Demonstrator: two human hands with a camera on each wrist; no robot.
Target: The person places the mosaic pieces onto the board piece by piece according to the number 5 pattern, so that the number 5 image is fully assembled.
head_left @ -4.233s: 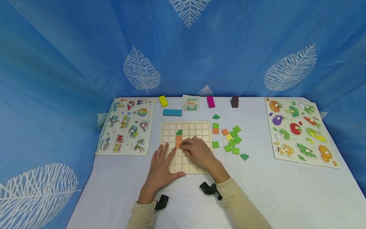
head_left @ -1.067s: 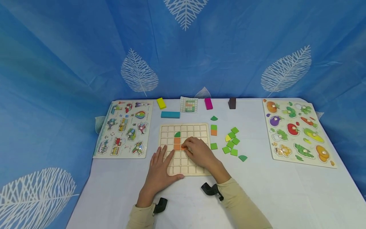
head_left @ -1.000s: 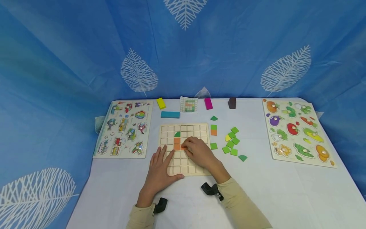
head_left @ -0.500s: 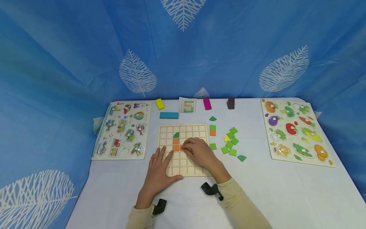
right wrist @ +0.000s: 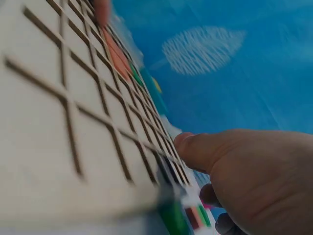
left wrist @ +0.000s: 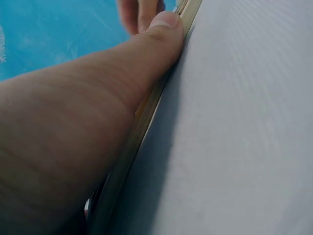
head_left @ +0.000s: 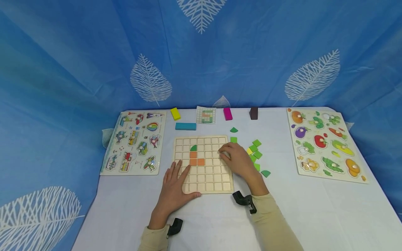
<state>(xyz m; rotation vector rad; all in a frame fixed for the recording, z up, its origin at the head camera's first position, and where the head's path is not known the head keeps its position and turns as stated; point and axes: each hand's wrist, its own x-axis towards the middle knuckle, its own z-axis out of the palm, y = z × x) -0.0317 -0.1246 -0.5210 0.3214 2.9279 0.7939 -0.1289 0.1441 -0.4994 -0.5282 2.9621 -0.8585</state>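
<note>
A wooden grid board (head_left: 216, 178) lies in the middle of the table. In its cells sit a green quarter-circle tile (head_left: 193, 148), an orange square (head_left: 193, 154) below it, and two more in the row beneath, the right-hand one an orange tile (head_left: 201, 162). My left hand (head_left: 172, 188) rests spread on the board's left part, its thumb (left wrist: 166, 41) along the front edge. Over the board's right edge hovers my right hand (head_left: 240, 160), fingers loosely bent with nothing visible between them. It partly hides the loose green squares (head_left: 255, 155) beyond it.
A pattern card (head_left: 206, 115) lies at the back between a blue block (head_left: 185, 126) and a magenta block (head_left: 227, 114). Yellow (head_left: 175, 114) and dark brown (head_left: 253, 113) blocks stand nearby. A vehicle puzzle (head_left: 141, 170) lies left, a vegetable puzzle (head_left: 328, 139) right.
An orange square from the loose pile was brought to the board by my right hand, set right of the lower orange square and let go. That hand then moved right. My left hand stayed.
</note>
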